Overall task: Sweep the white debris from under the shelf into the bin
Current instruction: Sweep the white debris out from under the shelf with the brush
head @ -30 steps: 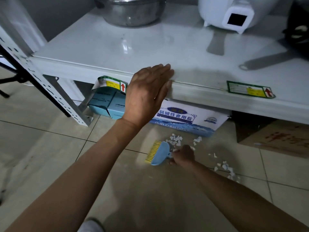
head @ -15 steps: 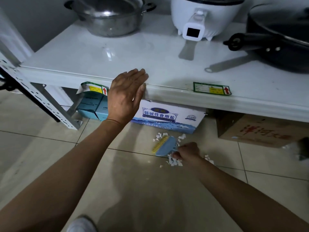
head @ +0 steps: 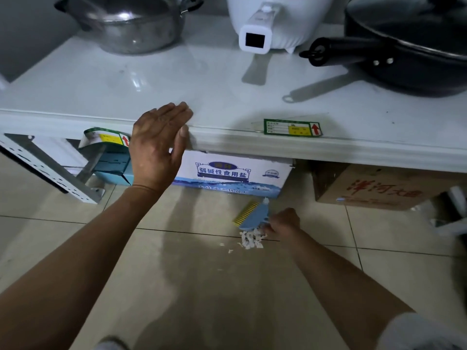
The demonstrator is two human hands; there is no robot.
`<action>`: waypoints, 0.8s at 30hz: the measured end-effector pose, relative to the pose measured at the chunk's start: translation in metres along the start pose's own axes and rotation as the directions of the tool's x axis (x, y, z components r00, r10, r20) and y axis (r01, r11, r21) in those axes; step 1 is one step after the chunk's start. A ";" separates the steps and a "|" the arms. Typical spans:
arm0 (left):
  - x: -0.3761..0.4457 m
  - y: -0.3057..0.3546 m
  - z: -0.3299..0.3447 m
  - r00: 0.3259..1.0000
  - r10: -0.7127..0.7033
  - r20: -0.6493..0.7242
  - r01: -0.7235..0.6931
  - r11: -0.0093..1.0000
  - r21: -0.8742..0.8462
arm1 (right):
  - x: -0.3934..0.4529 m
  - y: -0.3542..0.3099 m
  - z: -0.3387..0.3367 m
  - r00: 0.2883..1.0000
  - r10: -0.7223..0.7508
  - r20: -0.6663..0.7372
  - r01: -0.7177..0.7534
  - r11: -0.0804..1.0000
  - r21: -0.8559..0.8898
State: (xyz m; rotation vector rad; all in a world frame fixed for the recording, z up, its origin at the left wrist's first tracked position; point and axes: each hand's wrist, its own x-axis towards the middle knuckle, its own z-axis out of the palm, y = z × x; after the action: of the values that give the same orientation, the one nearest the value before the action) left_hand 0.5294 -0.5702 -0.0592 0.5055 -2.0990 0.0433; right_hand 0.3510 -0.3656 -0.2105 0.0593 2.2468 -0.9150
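My right hand (head: 284,222) is low on the tiled floor, shut on the handle of a small blue brush (head: 252,213) with yellow bristles. A small heap of white debris (head: 251,239) lies on the tile just in front of the brush head, with a few stray bits to its left. My left hand (head: 158,145) rests flat, fingers together, on the front edge of the white shelf (head: 252,140). No bin is clearly in view.
Under the shelf stand a white and blue salt carton (head: 232,176), a light blue box (head: 113,168) and a brown cardboard box (head: 374,188). On the shelf sit a steel pot (head: 131,24), a white rice cooker (head: 273,18) and a black pan (head: 409,41). A perforated metal leg (head: 50,173) slants at left.
The brush has swept the scattered white bits toward me into one heap in front of the carton. My view has shifted, and my left hand stays on the shelf edge.
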 end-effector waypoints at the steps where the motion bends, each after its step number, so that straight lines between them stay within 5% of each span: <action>1: 0.000 0.001 0.001 1.000 0.000 -0.004 0.000 1.000 0.003 | 0.001 0.008 -0.012 1.000 0.019 -0.017 -0.019 1.000 0.001; 19: 0.000 0.005 -0.002 1.000 -0.022 0.009 0.022 1.000 -0.018 | -0.018 0.024 -0.038 0.994 0.104 -0.019 -0.086 0.902 0.422; 24: 0.002 0.001 -0.009 0.994 0.012 0.104 -0.009 1.000 -0.021 | -0.026 0.041 -0.042 0.995 0.092 -0.040 -0.073 0.936 0.345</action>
State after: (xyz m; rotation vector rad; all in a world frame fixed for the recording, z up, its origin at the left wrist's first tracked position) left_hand 0.5355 -0.5682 -0.0519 0.4935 -2.2022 0.0009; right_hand 0.3574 -0.3036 -0.1978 0.3390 2.0923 -1.2630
